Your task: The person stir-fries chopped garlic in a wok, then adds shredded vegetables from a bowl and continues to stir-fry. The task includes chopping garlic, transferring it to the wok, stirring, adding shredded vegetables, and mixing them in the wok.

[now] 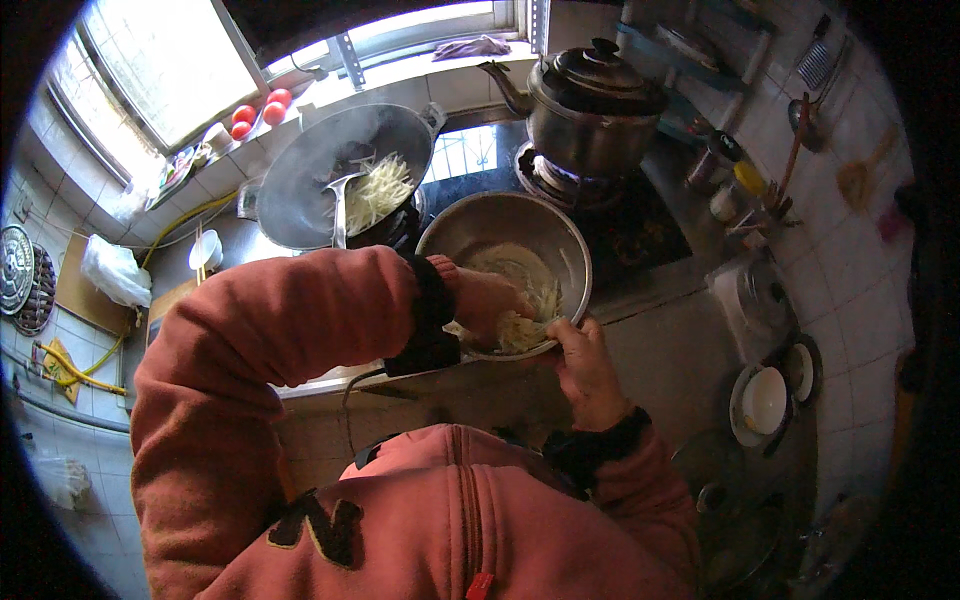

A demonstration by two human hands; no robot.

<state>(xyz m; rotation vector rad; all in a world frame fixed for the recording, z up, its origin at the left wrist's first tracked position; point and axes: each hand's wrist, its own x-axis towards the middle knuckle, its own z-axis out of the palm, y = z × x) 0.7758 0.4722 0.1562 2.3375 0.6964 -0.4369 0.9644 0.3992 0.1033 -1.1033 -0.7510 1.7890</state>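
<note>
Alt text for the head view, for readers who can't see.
A person's left hand reaches into a metal bowl of pale shreds while the right hand grips its rim. Behind, a wok holds more shreds and a utensil; a kettle sits over a lit burner.

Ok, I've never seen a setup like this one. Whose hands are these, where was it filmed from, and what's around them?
There is no machine here, only someone's two bare hands. The single picture comes from a wide fisheye camera worn on the head, looking down, so straight edges bend near the rim. The left hand reaches into a metal bowl, among pale shreds; the right hand grips the bowl's rim. Beyond, on the stove, a wok holds similar shreds and a ladle, and a kettle sits over a lit flame.
</note>
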